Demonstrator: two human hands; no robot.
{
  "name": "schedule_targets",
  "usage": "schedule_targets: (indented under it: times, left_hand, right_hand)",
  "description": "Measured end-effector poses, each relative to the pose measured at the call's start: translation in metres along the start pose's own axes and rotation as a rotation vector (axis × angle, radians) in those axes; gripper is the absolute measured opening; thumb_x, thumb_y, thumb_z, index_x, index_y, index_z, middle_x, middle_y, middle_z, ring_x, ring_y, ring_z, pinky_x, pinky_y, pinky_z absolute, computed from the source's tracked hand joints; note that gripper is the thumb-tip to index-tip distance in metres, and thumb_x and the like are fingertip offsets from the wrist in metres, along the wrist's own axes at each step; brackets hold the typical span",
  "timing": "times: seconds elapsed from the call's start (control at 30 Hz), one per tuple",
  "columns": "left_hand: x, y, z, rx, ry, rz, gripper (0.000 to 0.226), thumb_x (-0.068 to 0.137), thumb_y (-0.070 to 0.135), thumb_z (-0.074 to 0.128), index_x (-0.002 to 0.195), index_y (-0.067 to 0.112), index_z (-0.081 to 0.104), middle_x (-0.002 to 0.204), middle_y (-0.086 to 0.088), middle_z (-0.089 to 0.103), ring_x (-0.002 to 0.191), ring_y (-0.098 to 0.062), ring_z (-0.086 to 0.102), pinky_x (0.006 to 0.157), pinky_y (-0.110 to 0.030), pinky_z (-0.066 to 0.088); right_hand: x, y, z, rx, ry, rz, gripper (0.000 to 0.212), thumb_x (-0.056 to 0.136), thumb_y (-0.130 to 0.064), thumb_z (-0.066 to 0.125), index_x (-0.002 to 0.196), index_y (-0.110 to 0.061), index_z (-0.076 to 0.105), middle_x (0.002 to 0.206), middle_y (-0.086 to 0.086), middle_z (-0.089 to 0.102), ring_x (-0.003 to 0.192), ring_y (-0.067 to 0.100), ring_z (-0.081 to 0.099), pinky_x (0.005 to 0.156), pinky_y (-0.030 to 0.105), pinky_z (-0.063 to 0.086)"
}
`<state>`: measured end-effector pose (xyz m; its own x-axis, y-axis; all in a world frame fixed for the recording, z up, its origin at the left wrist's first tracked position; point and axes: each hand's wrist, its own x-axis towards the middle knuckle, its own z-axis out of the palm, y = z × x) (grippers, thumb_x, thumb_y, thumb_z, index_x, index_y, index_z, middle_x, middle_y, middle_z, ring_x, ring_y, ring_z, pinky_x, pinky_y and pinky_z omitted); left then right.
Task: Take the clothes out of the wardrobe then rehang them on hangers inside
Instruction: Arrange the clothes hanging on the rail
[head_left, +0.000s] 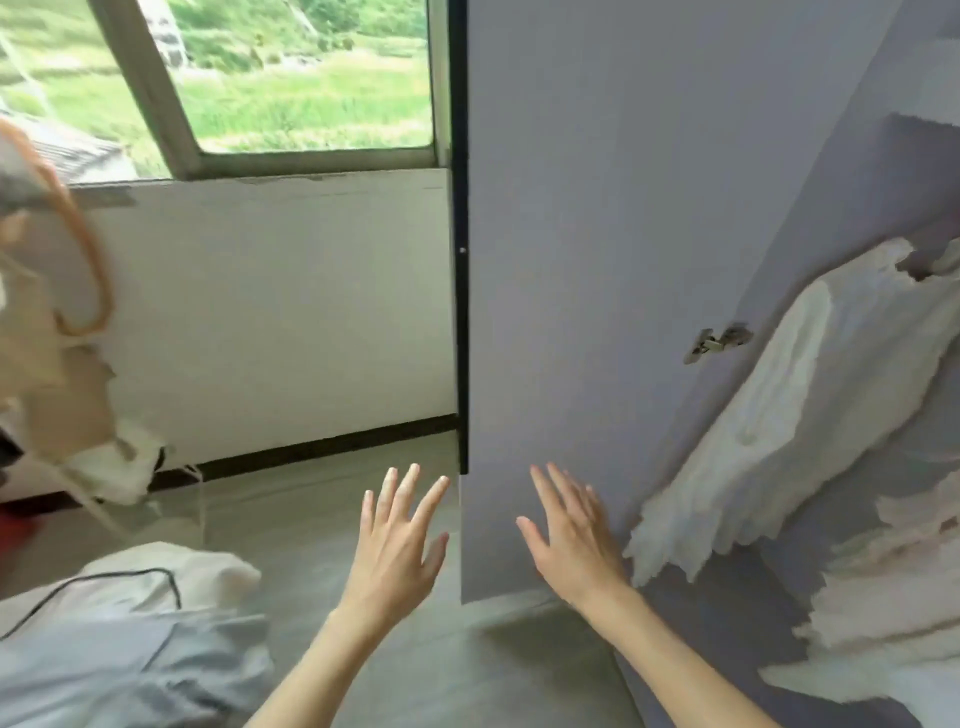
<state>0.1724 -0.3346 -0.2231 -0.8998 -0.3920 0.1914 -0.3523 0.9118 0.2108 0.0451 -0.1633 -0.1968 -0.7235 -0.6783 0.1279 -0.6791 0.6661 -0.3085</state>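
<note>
A person's two bare hands reach forward, empty, before an open wardrobe. The left hand (397, 535) has a wide grip, fingers spread and pointing up, holding nothing; it hangs over the grey floor (322, 519). The right hand (571, 540) also shows a wide, empty grip, its fingers fanned out in front of the lower part of the lilac wardrobe door (597, 260); whether they touch the panel cannot be told. A metal hinge (719, 340) sits on the door above and to the right of that grip. Further right of the right hand, white clothes (810, 415) hang slanting inside the wardrobe, with more pale garments (893, 597) below them. Down to the left of the left grip lies a heap of white and grey fabric (130, 649) crossed by a dark cable (104, 579). Far up and left of both hands, a window (291, 78) looks on green fields, and a blurred orange curved item (88, 260) hangs at the frame's edge.
</note>
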Motion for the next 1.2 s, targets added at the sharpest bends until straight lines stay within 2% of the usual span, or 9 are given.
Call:
schedule_targets:
  times: [0.13,0.37,0.47,0.6,0.73,0.8,0.9,1.1,1.2]
  left_hand:
    - [-0.061,-0.081,-0.033,0.034,0.017,-0.283,0.057,0.081,0.042,0.037,0.134,0.024,0.04,0.136,-0.016,0.047,0.129,-0.034,0.028,0.093,-0.058,0.04]
    - [-0.167,-0.162,-0.086,0.046,0.099,-0.719,0.056,0.082,0.043,0.033,0.136,0.026,0.037,0.14,-0.017,0.043,0.132,-0.04,0.035,0.102,-0.057,0.033]
    - [-0.212,-0.178,-0.089,0.063,0.08,-0.913,0.062,0.086,0.049,0.02,0.145,0.032,0.021,0.154,-0.009,0.018,0.143,-0.031,0.008,0.112,-0.044,0.005]
    - [-0.263,-0.193,-0.096,0.042,0.119,-1.149,0.057,0.085,0.047,0.027,0.138,0.028,0.033,0.146,-0.014,0.037,0.137,-0.036,0.027,0.106,-0.048,0.017]
    - [-0.302,-0.199,-0.104,-0.001,0.251,-1.379,0.075,0.078,0.056,0.01,0.145,0.027,0.027,0.155,-0.006,0.014,0.144,-0.027,0.002,0.114,-0.044,0.004]
    - [-0.32,-0.195,-0.103,0.016,0.31,-1.469,0.079,0.076,0.059,0.005,0.146,0.029,0.021,0.156,-0.003,0.005,0.143,-0.023,-0.005,0.114,-0.043,0.002]
    - [-0.347,-0.191,-0.104,-0.031,0.29,-1.613,0.086,0.068,0.062,-0.006,0.147,0.033,0.009,0.156,0.003,-0.007,0.142,-0.017,-0.016,0.114,-0.039,-0.005]
    - [-0.404,-0.216,-0.118,-0.013,0.265,-1.745,0.089,0.065,0.063,-0.01,0.147,0.031,0.002,0.156,0.0,-0.007,0.142,-0.02,-0.014,0.113,-0.036,-0.009]
    - [-0.434,-0.249,-0.124,-0.018,0.284,-1.764,0.07,0.085,0.058,0.005,0.148,0.028,0.007,0.156,-0.001,-0.006,0.143,-0.021,-0.012,0.114,-0.037,-0.004]
  right_hand:
    - [0.015,-0.092,0.035,0.061,-0.062,-0.242,0.056,0.078,-0.033,0.06,0.127,-0.009,0.055,0.129,0.015,0.056,0.118,0.032,0.055,0.099,0.049,0.037]
    - [0.026,-0.249,0.08,0.154,-0.15,-0.677,0.053,0.073,-0.028,0.07,0.12,-0.007,0.06,0.12,0.015,0.062,0.109,0.032,0.061,0.091,0.05,0.044]
    - [0.019,-0.301,0.104,0.166,-0.239,-0.85,0.059,0.069,-0.024,0.08,0.121,-0.008,0.058,0.122,0.014,0.061,0.112,0.032,0.059,0.093,0.05,0.043]
    - [0.012,-0.364,0.121,0.165,-0.395,-1.097,0.053,0.089,-0.031,0.059,0.136,-0.012,0.043,0.142,0.011,0.042,0.133,0.029,0.037,0.11,0.043,0.024]
    - [0.006,-0.42,0.138,0.152,-0.389,-1.28,0.05,0.087,-0.039,0.055,0.129,-0.012,0.053,0.132,0.01,0.054,0.122,0.028,0.051,0.101,0.045,0.039]
    - [-0.003,-0.445,0.143,0.148,-0.478,-1.374,0.055,0.095,-0.04,0.045,0.143,-0.014,0.034,0.148,0.009,0.035,0.138,0.025,0.03,0.113,0.041,0.019]
    - [-0.015,-0.476,0.159,0.121,-0.551,-1.494,0.059,0.098,-0.044,0.031,0.149,-0.021,0.011,0.156,0.002,0.013,0.144,0.017,0.006,0.115,0.031,-0.003]
    - [-0.045,-0.544,0.185,0.105,-0.627,-1.557,0.059,0.098,-0.045,0.031,0.149,-0.023,0.01,0.156,0.001,0.012,0.144,0.016,0.007,0.116,0.033,-0.001]
    - [-0.056,-0.585,0.206,0.088,-0.655,-1.558,0.058,0.099,-0.042,0.034,0.148,-0.021,0.014,0.156,0.002,0.016,0.144,0.017,0.01,0.116,0.033,0.002]
